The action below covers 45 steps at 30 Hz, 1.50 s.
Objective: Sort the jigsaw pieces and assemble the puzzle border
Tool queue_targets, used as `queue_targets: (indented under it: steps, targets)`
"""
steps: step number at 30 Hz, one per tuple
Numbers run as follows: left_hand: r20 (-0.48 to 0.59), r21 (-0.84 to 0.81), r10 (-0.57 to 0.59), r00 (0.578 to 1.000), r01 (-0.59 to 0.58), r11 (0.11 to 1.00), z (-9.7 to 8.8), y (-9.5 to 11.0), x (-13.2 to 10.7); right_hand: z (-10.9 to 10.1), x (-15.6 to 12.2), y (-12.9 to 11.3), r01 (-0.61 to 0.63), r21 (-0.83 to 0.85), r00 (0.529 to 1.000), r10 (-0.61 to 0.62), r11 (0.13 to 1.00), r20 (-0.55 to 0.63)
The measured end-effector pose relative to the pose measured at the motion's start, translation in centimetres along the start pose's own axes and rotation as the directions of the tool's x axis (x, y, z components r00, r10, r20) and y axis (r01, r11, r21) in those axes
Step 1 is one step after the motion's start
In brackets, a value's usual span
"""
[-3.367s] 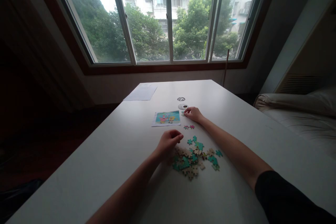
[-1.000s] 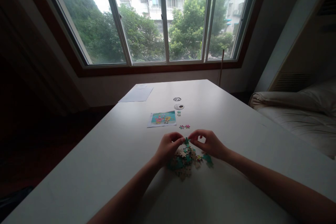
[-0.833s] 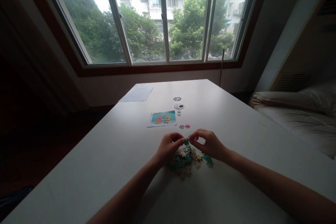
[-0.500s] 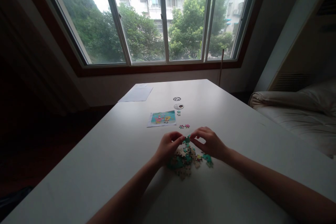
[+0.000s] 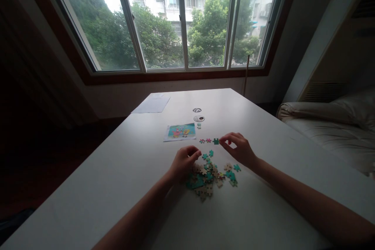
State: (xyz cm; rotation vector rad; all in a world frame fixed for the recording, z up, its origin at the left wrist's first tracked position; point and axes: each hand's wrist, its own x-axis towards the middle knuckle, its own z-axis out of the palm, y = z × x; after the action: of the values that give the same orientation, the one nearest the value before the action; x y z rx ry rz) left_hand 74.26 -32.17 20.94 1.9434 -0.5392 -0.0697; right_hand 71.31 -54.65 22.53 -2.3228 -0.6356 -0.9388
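My right hand (image 5: 238, 149) pinches a green puzzle piece (image 5: 216, 141) by its right edge, at the right end of a short row. Two pink-toned puzzle pieces (image 5: 205, 140) lie just left of it. My left hand (image 5: 185, 160) hovers at the upper left of the pile, fingers curled with the tips together and nothing showing between them. Below and between the hands spreads a pile of puzzle pieces (image 5: 206, 177), some teal face up, others showing tan backs. Several loose teal pieces (image 5: 236, 167) lie at its right side.
A colourful cartoon picture sheet (image 5: 181, 131) lies beyond my left hand on the white table (image 5: 117, 164). Right of it are a small joined pair of pieces (image 5: 199, 125) and two round items (image 5: 199, 118). White paper (image 5: 150, 104) sits at the far left edge.
My right hand has carried the green puzzle piece up and away from my left hand to the row's right end. My left hand has let go of it and moved slightly left.
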Motion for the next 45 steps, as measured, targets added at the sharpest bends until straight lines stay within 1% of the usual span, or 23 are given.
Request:
queue_targets:
  steps: [6,10,15,20,22,25,28,31,35,40,45]
  targets:
    - [-0.005,0.030,-0.015,1.000,0.015,0.999,0.2,-0.1,0.0,0.1,0.1,0.0,-0.027,0.007,0.999,0.027,1.000,0.029]
    - [-0.009,0.043,-0.012,1.000,0.012,0.999,0.3,-0.2,0.0,0.4,0.3,0.4,-0.081,0.024,0.990,0.078,0.996,0.116]
    - [-0.010,0.071,-0.003,1.000,0.003,0.997,0.2,-0.2,-0.1,1.5,1.6,1.8,-0.209,0.085,0.947,0.180,0.974,0.265]
    - [0.000,0.102,0.005,1.000,-0.005,0.995,0.2,0.0,-0.1,3.3,4.3,3.9,-0.356,0.058,0.883,0.315,0.933,0.349]
    - [0.005,0.109,0.006,1.000,-0.006,0.994,0.2,0.0,-0.1,4.4,5.3,4.7,-0.383,0.037,0.868,0.346,0.923,0.356]
    - [0.014,0.114,0.006,1.000,-0.007,0.993,0.2,0.0,0.0,6.2,6.3,5.7,-0.401,0.014,0.860,0.371,0.916,0.352]
    - [0.021,0.115,0.003,1.000,-0.005,0.993,0.1,-0.1,0.1,7.9,7.0,6.1,-0.413,-0.006,0.851,0.388,0.911,0.353]
    - [0.022,0.112,0.001,1.000,-0.004,0.994,0.0,-0.2,0.1,9.2,7.3,6.1,-0.414,-0.029,0.844,0.396,0.910,0.362]
    - [0.028,0.098,0.000,1.000,-0.003,0.995,-0.1,-0.2,0.0,9.8,7.6,5.8,-0.409,-0.055,0.834,0.397,0.911,0.383]
    - [0.023,0.087,-0.004,1.000,0.002,0.996,-0.2,0.0,-0.1,9.8,7.8,5.6,-0.418,-0.081,0.823,0.415,0.905,0.387]
    - [0.021,0.085,-0.004,1.000,0.002,0.996,-0.1,0.1,-0.1,9.8,8.1,5.5,-0.411,-0.098,0.825,0.416,0.906,0.384]
